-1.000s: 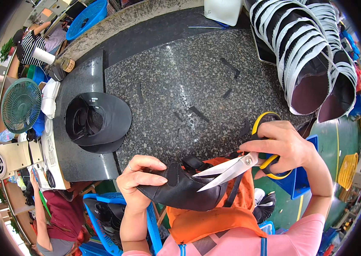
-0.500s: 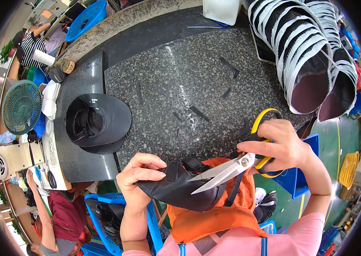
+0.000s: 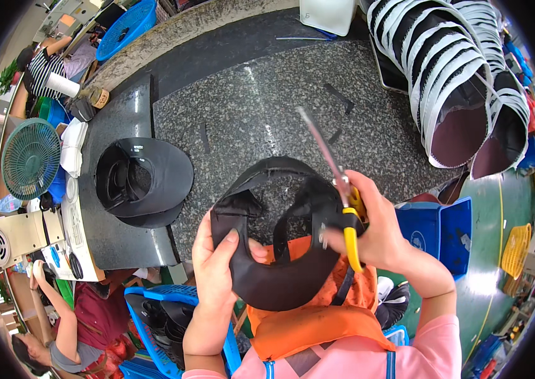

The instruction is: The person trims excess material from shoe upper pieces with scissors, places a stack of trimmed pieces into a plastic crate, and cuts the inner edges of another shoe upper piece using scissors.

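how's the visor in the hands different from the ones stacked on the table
The black visor is held up by the left hand and right hand, brim toward the person; the stacked visors lie untouched on the granite table. The held one is single, the others nested. Both are black.

The left hand (image 3: 217,268) grips the brim of a black sun visor (image 3: 273,278), thumb on top, holding it up over the near edge of the speckled granite table (image 3: 261,114). The right hand (image 3: 378,230) holds the visor's other side together with yellow-handled scissors (image 3: 337,183), blades closed and pointing away. A finished black visor stack (image 3: 144,183) lies to the left, and white-edged visors (image 3: 450,76) stand stacked at upper right. A green fan (image 3: 30,158) sits at far left.
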A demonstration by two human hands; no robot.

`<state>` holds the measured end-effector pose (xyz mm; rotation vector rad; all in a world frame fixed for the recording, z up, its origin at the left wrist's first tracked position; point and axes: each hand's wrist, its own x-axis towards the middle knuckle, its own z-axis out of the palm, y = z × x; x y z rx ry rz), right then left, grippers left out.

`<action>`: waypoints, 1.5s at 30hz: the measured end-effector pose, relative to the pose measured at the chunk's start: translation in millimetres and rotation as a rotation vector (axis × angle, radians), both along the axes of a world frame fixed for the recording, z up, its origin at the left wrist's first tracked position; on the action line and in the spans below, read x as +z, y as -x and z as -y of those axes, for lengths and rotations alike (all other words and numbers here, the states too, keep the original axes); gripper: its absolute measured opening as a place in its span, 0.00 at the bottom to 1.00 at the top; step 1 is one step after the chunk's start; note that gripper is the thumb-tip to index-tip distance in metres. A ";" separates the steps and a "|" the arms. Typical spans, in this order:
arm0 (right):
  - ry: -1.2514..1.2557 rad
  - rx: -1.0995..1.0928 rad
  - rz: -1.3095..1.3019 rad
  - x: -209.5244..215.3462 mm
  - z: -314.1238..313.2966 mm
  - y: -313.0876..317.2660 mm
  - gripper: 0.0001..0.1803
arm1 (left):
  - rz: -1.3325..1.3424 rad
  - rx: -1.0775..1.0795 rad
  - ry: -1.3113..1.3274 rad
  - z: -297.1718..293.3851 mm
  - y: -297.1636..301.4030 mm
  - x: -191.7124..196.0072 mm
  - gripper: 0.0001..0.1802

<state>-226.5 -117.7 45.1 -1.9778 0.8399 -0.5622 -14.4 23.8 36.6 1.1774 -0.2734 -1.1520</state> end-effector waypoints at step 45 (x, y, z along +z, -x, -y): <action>0.843 0.357 -0.421 26.9 31.6 39.5 0.36 | 0.076 -0.576 0.068 20.4 -5.5 5.0 0.38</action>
